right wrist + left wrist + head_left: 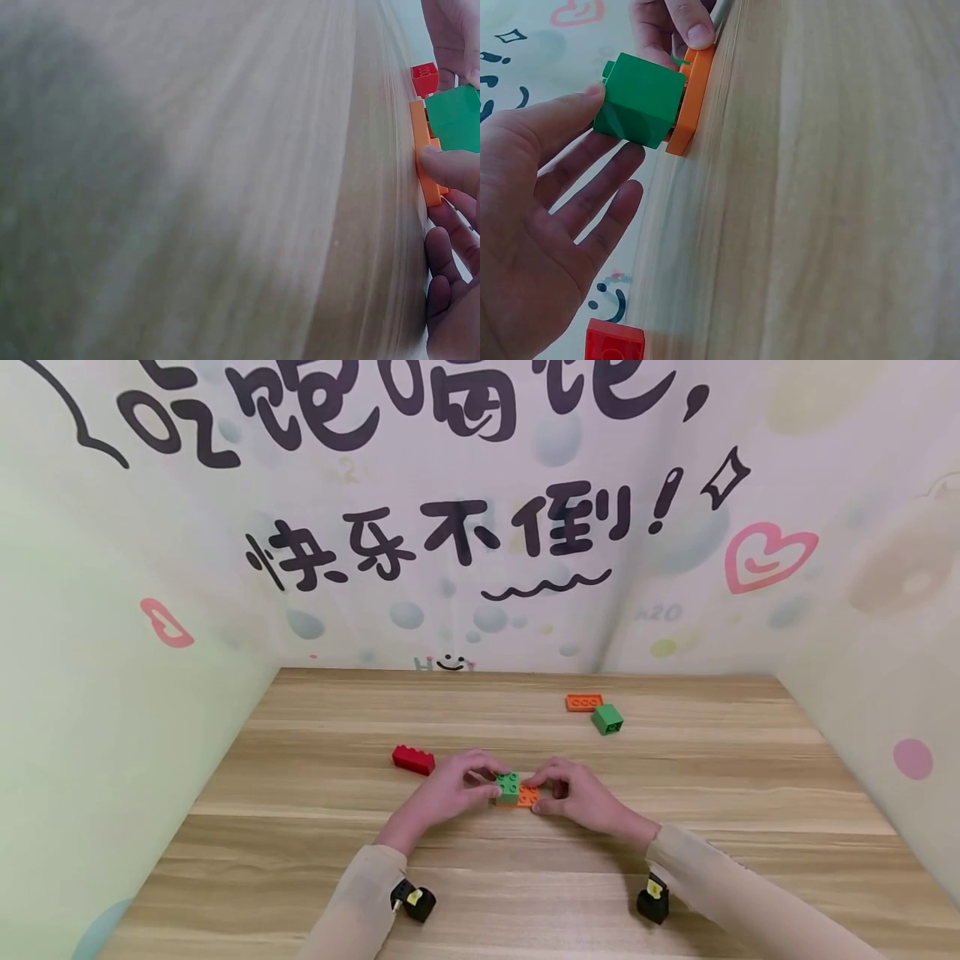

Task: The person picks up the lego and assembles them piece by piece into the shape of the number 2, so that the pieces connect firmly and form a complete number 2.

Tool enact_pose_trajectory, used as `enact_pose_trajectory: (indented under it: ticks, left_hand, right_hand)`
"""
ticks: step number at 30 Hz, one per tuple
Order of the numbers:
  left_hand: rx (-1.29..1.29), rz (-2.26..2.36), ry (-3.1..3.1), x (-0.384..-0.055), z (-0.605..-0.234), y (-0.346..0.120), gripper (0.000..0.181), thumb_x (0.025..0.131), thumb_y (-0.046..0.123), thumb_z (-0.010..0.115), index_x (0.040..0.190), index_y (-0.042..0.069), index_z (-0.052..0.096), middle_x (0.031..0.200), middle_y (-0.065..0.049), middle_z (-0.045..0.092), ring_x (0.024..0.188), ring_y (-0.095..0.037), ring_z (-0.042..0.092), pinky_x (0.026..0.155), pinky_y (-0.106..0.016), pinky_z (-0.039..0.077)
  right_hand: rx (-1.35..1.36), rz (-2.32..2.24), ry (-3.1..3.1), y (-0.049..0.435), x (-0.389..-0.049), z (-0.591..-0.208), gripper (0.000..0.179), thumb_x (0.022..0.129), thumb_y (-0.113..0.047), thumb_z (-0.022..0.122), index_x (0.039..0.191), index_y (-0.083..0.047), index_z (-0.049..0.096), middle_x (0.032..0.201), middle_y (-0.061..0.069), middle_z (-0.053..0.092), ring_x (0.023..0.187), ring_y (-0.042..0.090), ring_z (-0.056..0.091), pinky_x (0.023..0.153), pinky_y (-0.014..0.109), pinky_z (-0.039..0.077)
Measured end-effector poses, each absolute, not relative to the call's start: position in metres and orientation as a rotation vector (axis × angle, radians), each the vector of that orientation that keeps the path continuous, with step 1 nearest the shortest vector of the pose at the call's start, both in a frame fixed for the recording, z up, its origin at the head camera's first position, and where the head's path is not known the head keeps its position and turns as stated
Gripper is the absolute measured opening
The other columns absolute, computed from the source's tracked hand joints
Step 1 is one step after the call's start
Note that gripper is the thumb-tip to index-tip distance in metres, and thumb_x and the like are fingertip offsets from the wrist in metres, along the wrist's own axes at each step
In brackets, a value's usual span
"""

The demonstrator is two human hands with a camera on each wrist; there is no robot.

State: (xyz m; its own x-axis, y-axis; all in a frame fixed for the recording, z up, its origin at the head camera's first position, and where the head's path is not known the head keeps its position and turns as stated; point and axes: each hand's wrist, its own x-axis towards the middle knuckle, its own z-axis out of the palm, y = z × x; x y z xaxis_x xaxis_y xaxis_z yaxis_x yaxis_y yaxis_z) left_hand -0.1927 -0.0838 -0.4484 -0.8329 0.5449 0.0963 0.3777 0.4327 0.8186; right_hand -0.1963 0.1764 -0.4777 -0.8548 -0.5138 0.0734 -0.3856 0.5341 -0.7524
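Sleeves, hands pinching green block and orange plate, far orange plate in head view only

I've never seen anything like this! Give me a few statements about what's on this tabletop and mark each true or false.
1. The left hand pinches a green toy brick. True.
2. The right hand holds nothing. False: it pinches an orange toy plate.
3. The red brick lies nearer the left hand than the right. True.
4. The spare green brick lies left of the red one. False: in the head view, it lies to the right.
5. A spare orange plate is also visible. True.
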Motion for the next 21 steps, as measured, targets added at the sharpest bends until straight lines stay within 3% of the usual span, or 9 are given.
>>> enact_pose_trajectory:
  ticks: [15,21]
  left_hand:
    - [0.811,1.213,2.542,-0.197,-0.437,-0.079,0.027,0.09,0.015,0.072,0.117,0.016,0.071,0.111,0.001,0.068,0.101,-0.013,0.065,0.089,-0.026,0.056]
    - [0.826,1.264,2.504,-0.198,-0.438,-0.08,0.026,0.09,0.013,0.071,0.116,0.013,0.072,0.11,-0.001,0.069,0.101,-0.014,0.065,0.089,-0.032,0.057]
  right_hand:
    - [-0.794,-1.249,2.59,0.176,-0.196,-0.475,0.031,0.083,-0.021,0.08,0.113,-0.019,0.072,0.105,-0.001,0.066,0.076,0.01,0.051,0.066,0.019,0.044]
    - [-0.815,-1.262,2.575,0.177,-0.197,-0.477,0.03,0.084,-0.022,0.079,0.113,-0.019,0.072,0.107,0.0,0.066,0.075,0.008,0.05,0.065,0.019,0.044]
